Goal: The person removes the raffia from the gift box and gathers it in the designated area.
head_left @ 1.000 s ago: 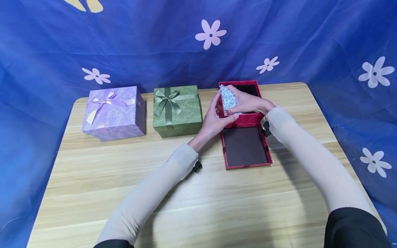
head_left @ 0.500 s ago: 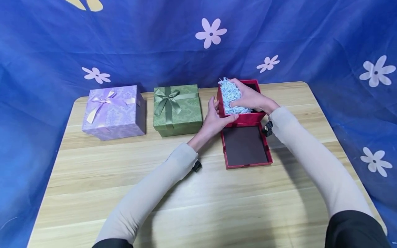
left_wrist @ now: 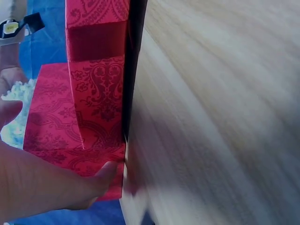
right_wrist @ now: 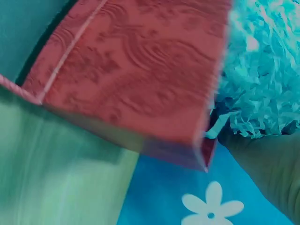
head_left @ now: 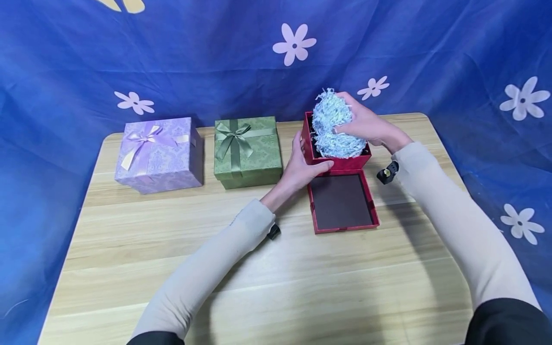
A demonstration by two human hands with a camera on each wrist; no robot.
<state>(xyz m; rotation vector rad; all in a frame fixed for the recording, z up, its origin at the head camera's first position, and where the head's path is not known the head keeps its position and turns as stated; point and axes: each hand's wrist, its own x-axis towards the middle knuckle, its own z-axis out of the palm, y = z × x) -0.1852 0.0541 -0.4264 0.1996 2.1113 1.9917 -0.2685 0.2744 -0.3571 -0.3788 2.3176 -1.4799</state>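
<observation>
So, blue shred [head_left: 331,115] is being gripped by the right hand [head_left: 366,120] over the red box [head_left: 345,164], which is being braced by the spread left hand [head_left: 300,168]; strands should be getting bunched snugly.

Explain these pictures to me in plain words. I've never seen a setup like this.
There is no machine here, just a person working with two bare hands. The wide picture comes from a camera on the person's head, looking forward and down. The two close-ups come from cameras worn on the left and right wrists.

On the wooden table stand a purple box and a green box, both with bows, and an open red box. A red lid lies in front of it, inside facing up.

The right hand grips a clump of pale blue shredded paper, which rises above the red box's rim. The left hand rests against the red box's corner.
</observation>
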